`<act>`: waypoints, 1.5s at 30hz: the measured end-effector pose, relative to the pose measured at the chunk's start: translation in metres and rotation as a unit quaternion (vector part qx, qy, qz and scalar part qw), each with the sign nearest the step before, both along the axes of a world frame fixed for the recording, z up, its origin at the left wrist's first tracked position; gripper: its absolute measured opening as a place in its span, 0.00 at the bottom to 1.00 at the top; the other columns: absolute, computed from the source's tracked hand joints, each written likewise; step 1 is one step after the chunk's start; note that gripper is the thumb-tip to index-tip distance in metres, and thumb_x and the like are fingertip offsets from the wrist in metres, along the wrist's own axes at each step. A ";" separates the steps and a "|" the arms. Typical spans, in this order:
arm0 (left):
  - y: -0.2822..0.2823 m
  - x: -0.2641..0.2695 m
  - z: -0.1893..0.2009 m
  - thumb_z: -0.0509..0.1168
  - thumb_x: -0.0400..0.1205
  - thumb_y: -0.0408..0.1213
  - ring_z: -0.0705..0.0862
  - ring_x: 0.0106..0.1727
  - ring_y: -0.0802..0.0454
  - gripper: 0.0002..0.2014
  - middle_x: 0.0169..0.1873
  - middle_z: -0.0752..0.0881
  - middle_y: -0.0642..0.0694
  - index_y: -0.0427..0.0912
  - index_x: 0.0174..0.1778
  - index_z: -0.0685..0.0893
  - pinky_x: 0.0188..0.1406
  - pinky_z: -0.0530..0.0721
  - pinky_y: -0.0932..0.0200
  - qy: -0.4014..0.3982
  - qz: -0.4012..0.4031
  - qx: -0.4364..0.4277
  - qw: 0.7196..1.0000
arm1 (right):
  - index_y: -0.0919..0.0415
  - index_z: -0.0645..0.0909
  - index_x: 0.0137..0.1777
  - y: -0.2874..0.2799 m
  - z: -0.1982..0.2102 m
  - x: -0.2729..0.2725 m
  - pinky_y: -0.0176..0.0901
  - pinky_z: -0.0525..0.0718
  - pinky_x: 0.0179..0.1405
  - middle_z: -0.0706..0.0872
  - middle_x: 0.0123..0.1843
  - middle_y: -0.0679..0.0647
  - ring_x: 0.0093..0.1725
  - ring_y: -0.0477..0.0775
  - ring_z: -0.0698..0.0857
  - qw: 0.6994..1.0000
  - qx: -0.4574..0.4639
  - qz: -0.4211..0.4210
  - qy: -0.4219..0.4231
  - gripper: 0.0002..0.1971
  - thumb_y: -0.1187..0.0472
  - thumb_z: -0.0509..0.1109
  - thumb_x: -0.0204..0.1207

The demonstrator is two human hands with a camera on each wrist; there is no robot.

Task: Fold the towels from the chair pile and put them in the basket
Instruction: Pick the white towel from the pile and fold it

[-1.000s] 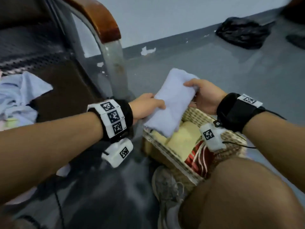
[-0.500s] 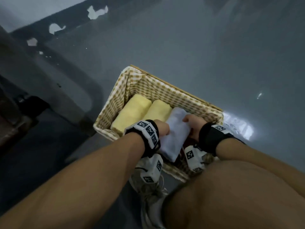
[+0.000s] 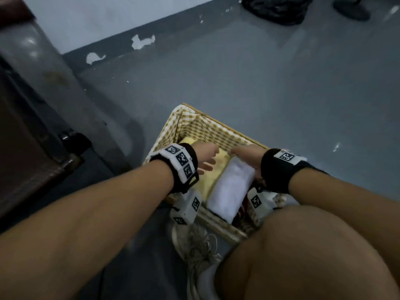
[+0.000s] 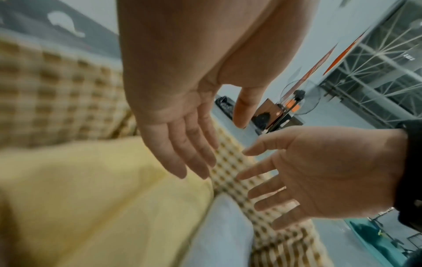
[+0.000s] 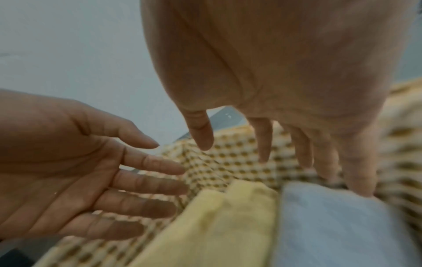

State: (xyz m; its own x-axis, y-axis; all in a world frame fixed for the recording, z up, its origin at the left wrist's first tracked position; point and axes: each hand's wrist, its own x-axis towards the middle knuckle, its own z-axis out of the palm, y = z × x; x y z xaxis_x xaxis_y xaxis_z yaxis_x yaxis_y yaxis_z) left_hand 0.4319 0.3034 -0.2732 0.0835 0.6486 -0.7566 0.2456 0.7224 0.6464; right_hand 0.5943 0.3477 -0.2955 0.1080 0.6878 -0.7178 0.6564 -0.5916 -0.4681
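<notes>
A folded white towel [image 3: 229,189] lies in the gingham-lined wicker basket [image 3: 207,128], beside folded yellow towels [image 3: 213,172]. Both hands hover just above them with straight fingers, holding nothing. My left hand [image 3: 206,156] is over the yellow towels [image 4: 91,198]; its fingers [image 4: 189,157] spread clear of the cloth. My right hand [image 3: 246,153] is at the far end of the white towel [image 5: 338,220], and whether its fingers [image 5: 324,162] touch it I cannot tell. The other hand shows in each wrist view: the right [image 4: 319,173] and the left [image 5: 91,180]. The chair pile is out of view.
The basket sits on a grey floor [image 3: 281,83] between my bare knee [image 3: 313,252] and a chair frame [image 3: 32,105] at the left. A white sneaker [image 3: 201,256] is by the basket's near edge. A black bag [image 3: 277,9] lies far back by the wall.
The white towel was carried down into the basket beside the yellow towels. Both hands have let go of it and opened, lifting slightly away.
</notes>
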 end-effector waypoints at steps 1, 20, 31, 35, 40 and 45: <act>0.000 -0.014 0.011 0.61 0.84 0.42 0.89 0.50 0.48 0.14 0.54 0.89 0.47 0.42 0.63 0.82 0.53 0.83 0.52 -0.005 0.017 0.020 1.000 | 0.57 0.78 0.67 -0.001 0.017 -0.014 0.49 0.78 0.57 0.81 0.63 0.52 0.67 0.65 0.82 0.999 0.013 0.038 -0.002 0.21 0.47 0.69 0.80; -0.266 -0.372 0.140 0.65 0.80 0.41 0.88 0.53 0.45 0.08 0.51 0.91 0.45 0.45 0.48 0.89 0.59 0.85 0.50 0.377 0.104 0.168 0.905 | 0.67 0.84 0.63 -0.178 0.181 -0.437 0.43 0.79 0.44 0.87 0.51 0.60 0.49 0.59 0.85 0.831 0.032 0.518 0.201 0.14 0.59 0.65 0.85; -0.307 -0.408 0.078 0.64 0.84 0.45 0.81 0.58 0.45 0.11 0.52 0.77 0.45 0.40 0.55 0.82 0.65 0.79 0.48 0.387 0.102 0.049 0.915 | 0.63 0.82 0.56 -0.204 0.098 -0.495 0.49 0.85 0.50 0.85 0.51 0.58 0.50 0.59 0.85 0.721 0.201 0.663 -0.023 0.19 0.50 0.78 0.73; -0.300 -0.417 0.071 0.71 0.80 0.42 0.81 0.66 0.44 0.32 0.69 0.80 0.41 0.41 0.79 0.70 0.61 0.80 0.54 0.354 0.152 0.077 0.920 | 0.63 0.77 0.33 -0.203 0.102 -0.505 0.44 0.73 0.33 0.79 0.34 0.56 0.35 0.54 0.77 0.721 0.182 0.668 0.007 0.13 0.59 0.73 0.76; -0.293 -0.430 0.068 0.79 0.69 0.35 0.83 0.54 0.44 0.49 0.60 0.84 0.44 0.49 0.84 0.59 0.53 0.80 0.56 0.388 0.190 0.208 0.878 | 0.62 0.77 0.35 -0.191 0.141 -0.515 0.45 0.74 0.39 0.82 0.38 0.55 0.40 0.51 0.79 0.833 0.150 0.457 0.274 0.09 0.68 0.61 0.76; -0.282 -0.438 0.074 0.71 0.79 0.47 0.82 0.50 0.44 0.15 0.55 0.81 0.43 0.53 0.62 0.85 0.49 0.74 0.58 0.495 0.235 0.223 0.806 | 0.53 0.61 0.30 -0.175 0.159 -0.497 0.54 0.64 0.41 0.63 0.34 0.56 0.39 0.58 0.64 0.848 0.058 0.303 0.431 0.10 0.59 0.62 0.57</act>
